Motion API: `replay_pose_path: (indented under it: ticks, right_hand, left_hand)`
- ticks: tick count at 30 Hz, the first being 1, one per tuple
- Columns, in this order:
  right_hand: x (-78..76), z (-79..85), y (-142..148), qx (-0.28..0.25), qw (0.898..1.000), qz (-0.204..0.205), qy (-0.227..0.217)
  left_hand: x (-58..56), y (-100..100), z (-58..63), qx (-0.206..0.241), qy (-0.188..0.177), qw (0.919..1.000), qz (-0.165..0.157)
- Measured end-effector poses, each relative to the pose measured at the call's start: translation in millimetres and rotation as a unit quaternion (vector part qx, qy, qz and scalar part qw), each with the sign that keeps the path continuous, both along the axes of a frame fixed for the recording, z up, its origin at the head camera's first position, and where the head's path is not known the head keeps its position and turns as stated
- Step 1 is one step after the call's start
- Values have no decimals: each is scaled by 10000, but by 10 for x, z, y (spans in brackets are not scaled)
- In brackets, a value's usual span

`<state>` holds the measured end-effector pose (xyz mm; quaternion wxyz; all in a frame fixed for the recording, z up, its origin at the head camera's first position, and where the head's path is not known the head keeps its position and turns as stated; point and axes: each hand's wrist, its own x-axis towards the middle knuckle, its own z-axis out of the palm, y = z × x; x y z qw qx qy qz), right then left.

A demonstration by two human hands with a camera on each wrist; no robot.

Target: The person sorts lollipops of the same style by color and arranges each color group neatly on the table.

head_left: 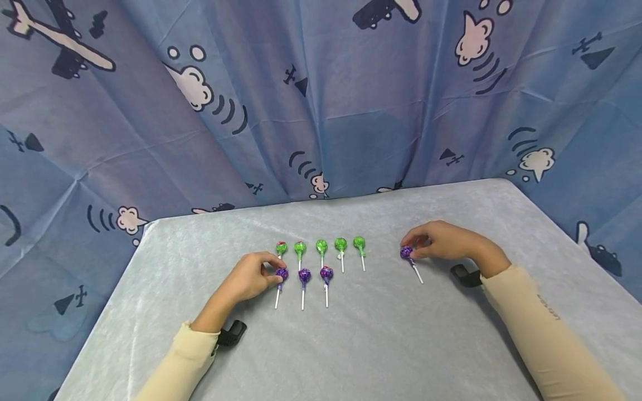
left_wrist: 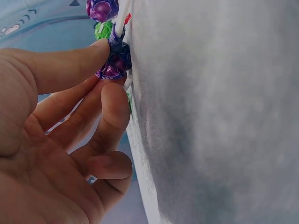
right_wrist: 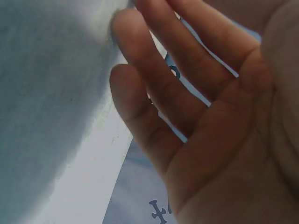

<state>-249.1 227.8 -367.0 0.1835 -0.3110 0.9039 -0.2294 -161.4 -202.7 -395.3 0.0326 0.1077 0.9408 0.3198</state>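
Note:
My left hand [head_left: 253, 277] pinches the wrapped head of a purple lollipop [left_wrist: 116, 60] between thumb and fingers, at the left end of the front row. Beside it lie two more purple lollipops, a middle one [head_left: 304, 275] and a right one [head_left: 326, 273], sticks toward me. Behind them runs a row of several green lollipops [head_left: 321, 245]. Farther right, my right hand [head_left: 443, 240] grips another purple lollipop [head_left: 407, 253] by its head, its white stick slanting down to the right. In the right wrist view the palm and fingers [right_wrist: 163, 88] show, but that lollipop is out of sight.
A pale grey cloth covers the table [head_left: 371, 334]. Behind it hangs a blue curtain [head_left: 361, 139] printed with planes and clouds. Each wrist wears a black camera band, one on the left [head_left: 232, 334] and one on the right [head_left: 466, 275].

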Motion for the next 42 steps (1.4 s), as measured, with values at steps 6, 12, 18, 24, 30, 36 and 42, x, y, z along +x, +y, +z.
replay_pose_path:
  ticks: [6, 12, 18, 24, 30, 36, 42]
  right_hand:
    - [4, -7, -13, -24, 10000, 26, -1]
    - [-2, -28, -34, -76, 10000, 18, 35]
    - [-12, -53, -53, -218, 9996, -37, 196]
    - [-13, -50, -84, -349, 9982, -169, 463]
    - [6, -25, -123, -428, 9975, -195, 526]
    - [14, -24, -143, -489, 9972, -148, 546]
    - [13, -23, -167, -509, 9968, -78, 605]
  left_hand:
    - [-5, -1, 0, -32, 34, 10000, -12]
    - [-3, 0, 2, -88, 4, 10000, 18]
    - [-6, 0, -1, -89, 28, 9999, -38]
    - [-14, -15, -12, -86, 167, 9997, -169]
    - [-15, -8, -9, -125, 122, 9997, -152]
    - [-7, 5, 8, -273, 167, 9994, -126]
    - [-1, 0, 44, -376, 206, 9991, -43]
